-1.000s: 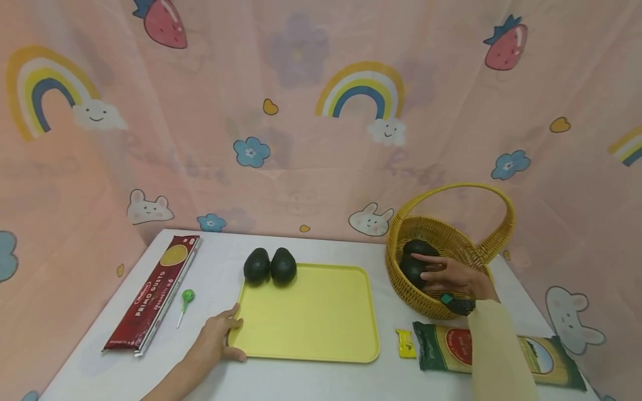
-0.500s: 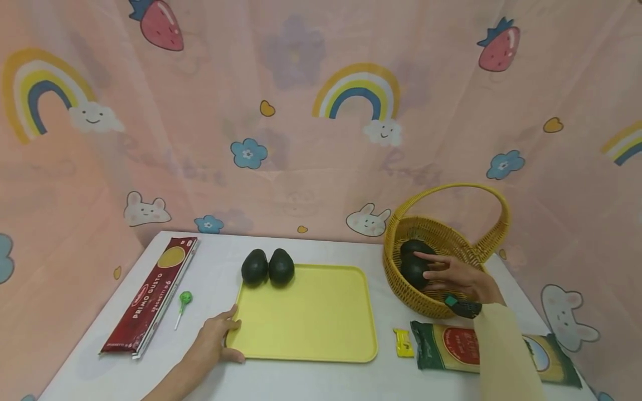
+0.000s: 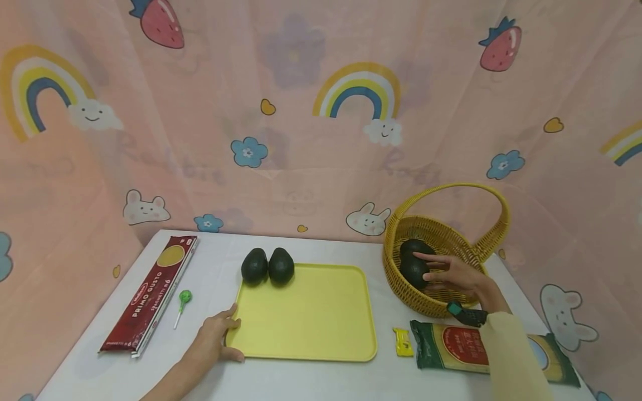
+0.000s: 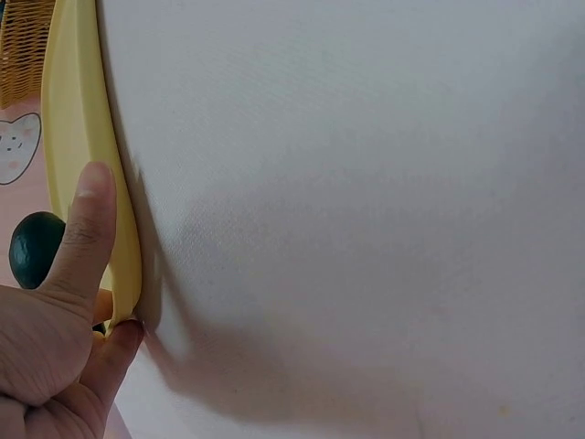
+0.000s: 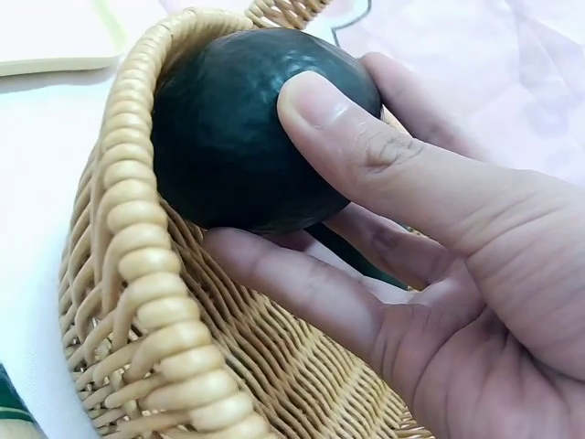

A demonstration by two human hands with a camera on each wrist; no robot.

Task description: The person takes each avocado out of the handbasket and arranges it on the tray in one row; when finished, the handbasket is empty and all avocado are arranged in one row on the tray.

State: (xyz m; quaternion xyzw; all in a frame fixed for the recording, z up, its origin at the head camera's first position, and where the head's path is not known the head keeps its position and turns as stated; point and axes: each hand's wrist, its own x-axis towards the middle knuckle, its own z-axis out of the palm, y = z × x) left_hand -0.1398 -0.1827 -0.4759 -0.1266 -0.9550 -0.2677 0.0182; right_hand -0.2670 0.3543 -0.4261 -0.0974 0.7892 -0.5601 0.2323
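My right hand [image 3: 455,276] reaches into the wicker basket [image 5: 151,247] and grips a dark green avocado [image 5: 247,128] near the rim. Thumb and fingers wrap round it in the right wrist view. Another dark avocado [image 3: 415,247] lies behind it, partly hidden. At the near left corner of the yellow tray [image 3: 306,312], my left hand [image 3: 214,338] holds the edge, the thumb along the front side and the fingers at the left side. Two more avocados [image 3: 254,266] stand side by side at the tray's far left corner.
Left of the tray lie a red spaghetti pack [image 3: 150,295] and a green lollipop [image 3: 185,298]. A small yellow wrapped sweet [image 3: 403,342] sits right of the tray. Beside it, a green and beige food pack [image 3: 451,345] is partly covered by the right sleeve [image 3: 514,356].
The right wrist and sleeve have shifted slightly to the right, while the fingers stay on the avocado in the basket. My left hand keeps its place on the tray.
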